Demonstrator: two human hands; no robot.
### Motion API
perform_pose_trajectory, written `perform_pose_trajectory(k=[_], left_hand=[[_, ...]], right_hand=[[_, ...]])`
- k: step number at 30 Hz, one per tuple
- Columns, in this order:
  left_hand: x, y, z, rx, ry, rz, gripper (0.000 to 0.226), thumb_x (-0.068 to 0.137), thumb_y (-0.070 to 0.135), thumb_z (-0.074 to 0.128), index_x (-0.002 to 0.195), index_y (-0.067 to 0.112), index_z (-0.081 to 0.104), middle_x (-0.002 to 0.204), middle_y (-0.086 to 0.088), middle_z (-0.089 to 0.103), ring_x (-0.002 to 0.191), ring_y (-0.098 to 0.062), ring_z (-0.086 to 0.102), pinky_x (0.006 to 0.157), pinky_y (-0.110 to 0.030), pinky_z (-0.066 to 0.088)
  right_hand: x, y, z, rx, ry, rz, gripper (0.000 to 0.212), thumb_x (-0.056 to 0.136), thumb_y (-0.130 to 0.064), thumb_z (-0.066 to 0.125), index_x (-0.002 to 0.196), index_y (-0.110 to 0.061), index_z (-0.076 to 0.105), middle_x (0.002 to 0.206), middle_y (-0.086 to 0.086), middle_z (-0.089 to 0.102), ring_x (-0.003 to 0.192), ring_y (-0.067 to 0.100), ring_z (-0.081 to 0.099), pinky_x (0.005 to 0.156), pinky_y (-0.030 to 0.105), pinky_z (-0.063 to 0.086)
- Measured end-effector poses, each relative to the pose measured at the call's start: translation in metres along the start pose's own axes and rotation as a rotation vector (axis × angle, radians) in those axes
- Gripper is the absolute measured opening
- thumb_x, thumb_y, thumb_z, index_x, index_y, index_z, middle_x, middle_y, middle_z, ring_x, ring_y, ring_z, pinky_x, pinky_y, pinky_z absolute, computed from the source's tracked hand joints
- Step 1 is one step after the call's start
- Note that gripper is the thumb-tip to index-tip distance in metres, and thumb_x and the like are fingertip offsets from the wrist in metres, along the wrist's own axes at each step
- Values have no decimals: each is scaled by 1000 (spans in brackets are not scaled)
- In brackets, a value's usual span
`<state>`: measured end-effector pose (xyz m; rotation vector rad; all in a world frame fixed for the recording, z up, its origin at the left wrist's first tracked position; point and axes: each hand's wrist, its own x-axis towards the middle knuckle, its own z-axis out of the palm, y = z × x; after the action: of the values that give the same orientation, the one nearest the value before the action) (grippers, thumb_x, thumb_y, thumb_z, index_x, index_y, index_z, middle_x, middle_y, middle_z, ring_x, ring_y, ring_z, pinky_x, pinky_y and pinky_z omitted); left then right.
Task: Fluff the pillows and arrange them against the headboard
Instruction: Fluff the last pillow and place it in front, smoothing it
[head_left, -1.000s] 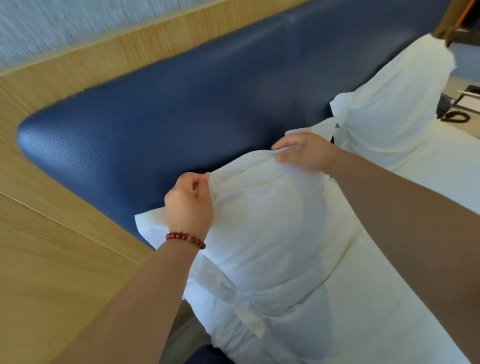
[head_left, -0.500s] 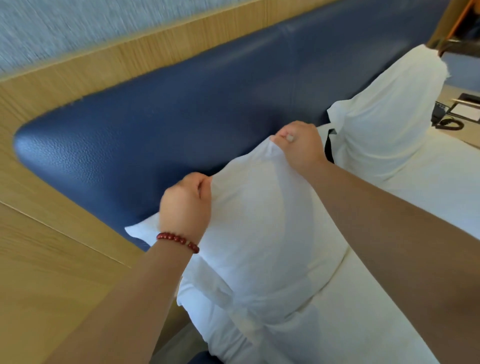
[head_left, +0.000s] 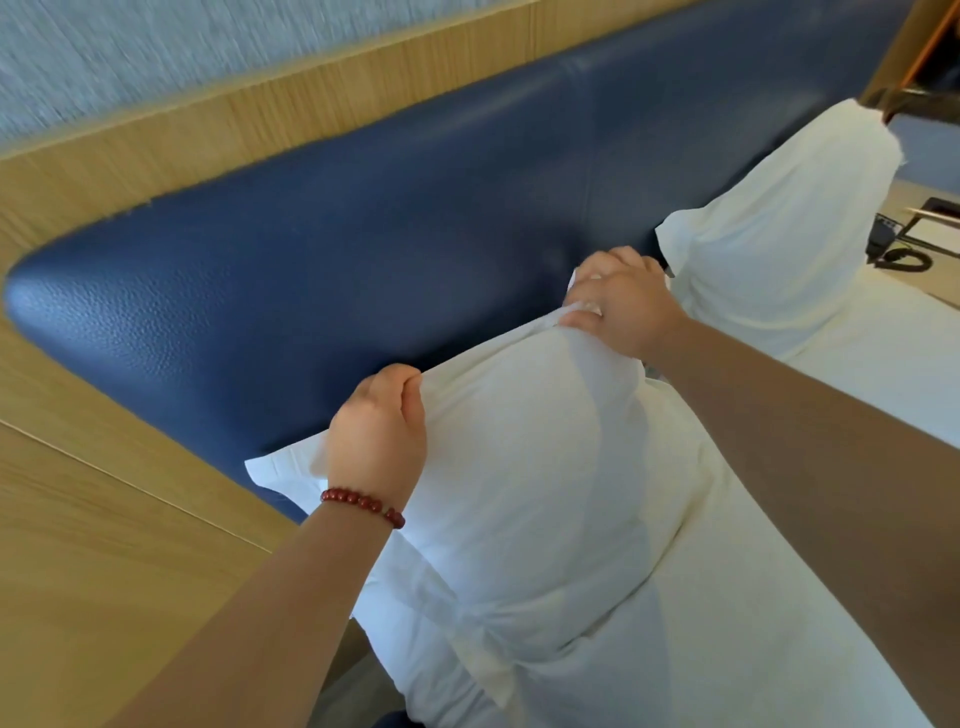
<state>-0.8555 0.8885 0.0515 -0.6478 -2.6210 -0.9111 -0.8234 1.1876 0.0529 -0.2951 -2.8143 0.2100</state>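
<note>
A white pillow (head_left: 530, 483) stands upright on the bed, leaning against the padded blue headboard (head_left: 363, 249). My left hand (head_left: 379, 431), with a red bead bracelet on the wrist, pinches the pillow's top edge near its left corner. My right hand (head_left: 623, 301) grips the top right corner of the same pillow. A second white pillow (head_left: 784, 218) stands upright against the headboard further right, touched by neither hand.
Light wooden panelling (head_left: 104, 571) frames the headboard on the left and above. The white bed sheet (head_left: 727, 649) spreads below and to the right. A bedside surface with a dark phone and cord (head_left: 898, 249) sits at the far right.
Both hands have lifted the pillow's top edge up and toward the headboard, and the right hand has shifted to the pillow's top right corner. The pillow stands taller and fuller.
</note>
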Motion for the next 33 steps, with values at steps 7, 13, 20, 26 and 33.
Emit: perform_pose_trajectory(k=[7, 13, 20, 26, 33], left_hand=[[9, 26, 3, -77, -231, -28, 15, 98, 32, 45, 100, 19, 52, 92, 4, 62, 73, -17, 57, 59, -32, 45], [20, 51, 22, 281, -634, -50, 82, 64, 91, 38, 102, 19, 49, 87, 7, 59, 81, -18, 59, 71, -36, 50], [16, 40, 42, 64, -831, -158, 77, 54, 92, 51, 80, 20, 56, 86, 7, 54, 75, -11, 56, 64, -28, 45], [8, 38, 49, 116, -723, -173, 86, 54, 89, 56, 110, 23, 54, 94, 12, 63, 83, -11, 61, 73, -32, 54], [31, 57, 25, -72, -410, -55, 61, 60, 73, 71, 99, 28, 60, 79, 13, 63, 74, -3, 58, 66, -28, 49]], right_hand=[[-2, 2, 3, 314, 177, 78, 14, 90, -27, 66, 84, -19, 77, 119, -7, 64, 123, 25, 45, 105, 45, 33], [-14, 9, 7, 503, 237, 154, 25, 85, -38, 60, 85, -18, 75, 112, -9, 63, 116, 21, 53, 102, 39, 39], [-67, 31, 41, 920, 146, 728, 101, 65, -83, 63, 149, -43, 22, 152, -15, 35, 139, 19, 38, 113, 47, 35], [-77, -4, 65, 871, -100, 899, 101, 62, -95, 43, 129, -20, 50, 117, -2, 59, 111, 25, 54, 103, 45, 39], [-55, -16, 43, 1123, 405, 898, 53, 82, -60, 63, 79, -10, 49, 74, -2, 49, 68, 14, 47, 66, 31, 43]])
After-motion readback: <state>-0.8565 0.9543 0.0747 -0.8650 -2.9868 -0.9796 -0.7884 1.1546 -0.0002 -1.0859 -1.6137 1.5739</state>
